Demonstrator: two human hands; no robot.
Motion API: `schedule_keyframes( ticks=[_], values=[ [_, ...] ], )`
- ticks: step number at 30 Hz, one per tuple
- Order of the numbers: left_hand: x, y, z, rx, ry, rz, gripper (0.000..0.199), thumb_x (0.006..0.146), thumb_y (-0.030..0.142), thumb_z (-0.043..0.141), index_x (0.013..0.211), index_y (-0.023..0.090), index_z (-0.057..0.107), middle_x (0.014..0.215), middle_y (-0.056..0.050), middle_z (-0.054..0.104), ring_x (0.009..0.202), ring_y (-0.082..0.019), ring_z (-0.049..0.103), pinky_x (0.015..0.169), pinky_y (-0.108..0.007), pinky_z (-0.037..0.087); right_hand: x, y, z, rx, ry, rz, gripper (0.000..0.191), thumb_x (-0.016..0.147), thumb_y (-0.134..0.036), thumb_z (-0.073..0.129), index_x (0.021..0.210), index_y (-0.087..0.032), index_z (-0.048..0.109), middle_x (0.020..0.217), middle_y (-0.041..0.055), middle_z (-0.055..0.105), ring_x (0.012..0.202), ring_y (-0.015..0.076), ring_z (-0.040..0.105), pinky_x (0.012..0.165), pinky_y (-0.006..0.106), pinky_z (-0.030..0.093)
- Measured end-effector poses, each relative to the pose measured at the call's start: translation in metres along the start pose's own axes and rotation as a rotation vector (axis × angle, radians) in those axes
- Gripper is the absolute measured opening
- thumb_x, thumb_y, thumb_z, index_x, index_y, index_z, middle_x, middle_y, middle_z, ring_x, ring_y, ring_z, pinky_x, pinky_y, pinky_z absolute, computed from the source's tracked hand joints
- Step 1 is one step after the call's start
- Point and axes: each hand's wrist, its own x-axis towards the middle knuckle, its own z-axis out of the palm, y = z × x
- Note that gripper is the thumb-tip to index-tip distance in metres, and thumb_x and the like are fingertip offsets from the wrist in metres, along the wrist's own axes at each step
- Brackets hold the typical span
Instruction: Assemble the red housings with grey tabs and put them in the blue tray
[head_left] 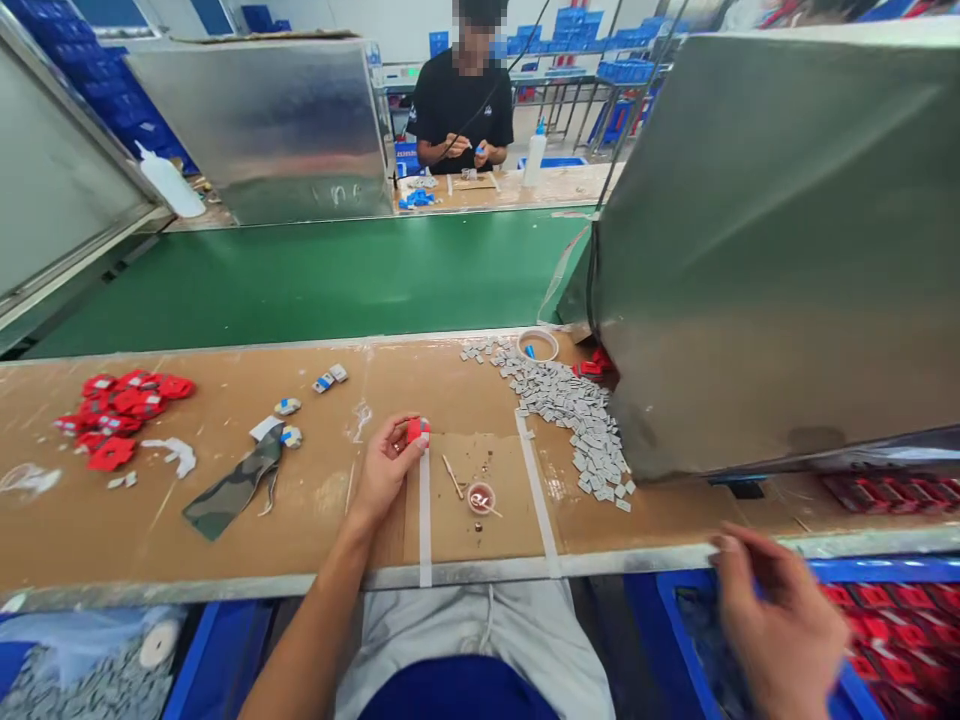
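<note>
My left hand (pixel 385 470) is closed on a small red plastic part (pixel 418 430), pinched between thumb and fingers above the work table. A small round cup (pixel 481 498) of reddish-brown stuff stands to its right, with a thin stick in it. Beside the cup lies a short thin stick (pixel 453 477). My right hand (pixel 784 620), a little blurred, hovers over the near table edge and the blue crate (pixel 679 640). Its fingers are loosely bent and apart, with nothing visible in them. Red parts (pixel 900 630) in rows fill the crate beside that hand.
Small grey pieces (pixel 562 400) and a tape roll (pixel 538 346) lie right of centre. Red parts (pixel 120 405) and a camouflage cloth strip (pixel 238 487) lie left. A metal panel (pixel 780 260) stands right. Beyond the green belt (pixel 337 270) a person (pixel 465 115) works.
</note>
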Motion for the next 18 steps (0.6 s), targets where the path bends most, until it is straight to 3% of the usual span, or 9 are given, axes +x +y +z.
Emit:
schedule_keyframes(
  ticks=[3,8,11,13,16,18],
  values=[
    [-0.026,0.002,0.001,0.013,-0.007,0.026,0.048,0.076,0.04,0.087,0.116,0.02,0.069,0.104,-0.006,0.077,0.098,-0.019,0.07,0.091,-0.03,0.052,-0.038,-0.049,0.041,0.162,-0.283,-0.126,0.034,0.095,-0.051,0.063,0.105,-0.019,0.071,0.088,0.0089,0.077,0.07,0.0226,0.073,0.065,0.033,0.057],
    [-0.062,-0.012,0.003,-0.177,-0.111,-0.11,0.05,0.072,0.039,0.093,0.106,0.021,0.061,0.102,-0.006,0.078,0.088,-0.017,0.072,0.08,-0.027,0.056,-0.059,-0.108,0.084,0.357,-0.708,-0.322,0.034,0.102,-0.034,0.059,0.132,-0.02,0.062,0.094,0.0063,0.074,0.069,0.0168,0.069,0.065,0.028,0.059],
    [-0.077,-0.023,0.006,-0.313,-0.174,-0.189,0.057,0.073,0.043,0.093,0.108,0.023,0.053,0.105,-0.007,0.08,0.078,-0.016,0.074,0.075,-0.028,0.059,-0.054,-0.132,0.096,0.386,-0.765,-0.414,0.035,0.102,-0.03,0.059,0.135,-0.02,0.061,0.091,0.0055,0.07,0.067,0.0162,0.065,0.064,0.027,0.058],
    [-0.084,-0.027,0.008,-0.39,-0.209,-0.223,0.057,0.077,0.048,0.089,0.114,0.023,0.053,0.118,-0.011,0.078,0.076,-0.015,0.076,0.076,-0.029,0.061,-0.049,-0.143,0.101,0.387,-0.77,-0.453,0.03,0.103,-0.027,0.057,0.131,-0.021,0.065,0.091,0.0061,0.07,0.07,0.0168,0.065,0.064,0.027,0.057],
    [-0.09,-0.029,0.01,-0.471,-0.194,-0.255,0.053,0.086,0.053,0.08,0.124,0.024,0.057,0.148,-0.015,0.063,0.084,-0.017,0.078,0.082,-0.032,0.063,-0.042,-0.154,0.106,0.426,-0.772,-0.505,0.022,0.104,-0.021,0.055,0.118,-0.024,0.072,0.098,0.0071,0.073,0.079,0.0176,0.069,0.068,0.027,0.058],
    [-0.092,-0.027,0.01,-0.497,-0.163,-0.283,0.046,0.091,0.053,0.075,0.125,0.025,0.062,0.157,-0.014,0.056,0.086,-0.015,0.078,0.083,-0.031,0.063,-0.039,-0.158,0.108,0.46,-0.743,-0.519,0.02,0.103,-0.019,0.056,0.111,-0.024,0.074,0.098,0.0064,0.074,0.083,0.018,0.071,0.073,0.028,0.059]
  ],
)
